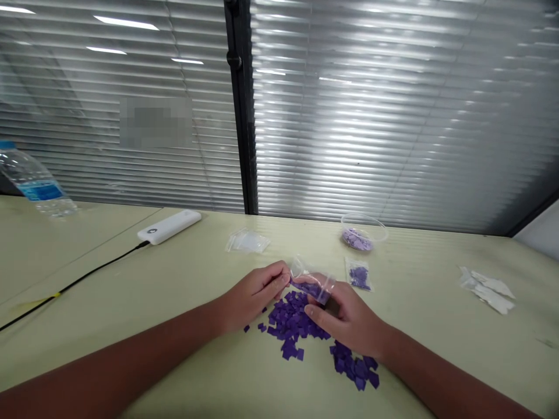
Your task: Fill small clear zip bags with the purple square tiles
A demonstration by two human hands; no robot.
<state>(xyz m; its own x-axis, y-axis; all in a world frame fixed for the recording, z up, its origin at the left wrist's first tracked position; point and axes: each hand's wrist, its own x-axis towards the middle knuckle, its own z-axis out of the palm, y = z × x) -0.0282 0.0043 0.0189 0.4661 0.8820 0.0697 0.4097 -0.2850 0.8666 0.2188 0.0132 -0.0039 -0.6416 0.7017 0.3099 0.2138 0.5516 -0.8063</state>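
Now grips small clear bag (313, 284) in right hand (349, 320), just above purple squares (292, 320) on table (174, 291); long axis slanting left toward left hand (257, 294), fingertips pinched on bag's left end.

Pale surface (131, 291): purple squares (292, 320), filled bag (359, 275), plastic bowl (362, 230), empty bags (247, 241), power bank (169, 226), bottle (32, 180) are laid out.
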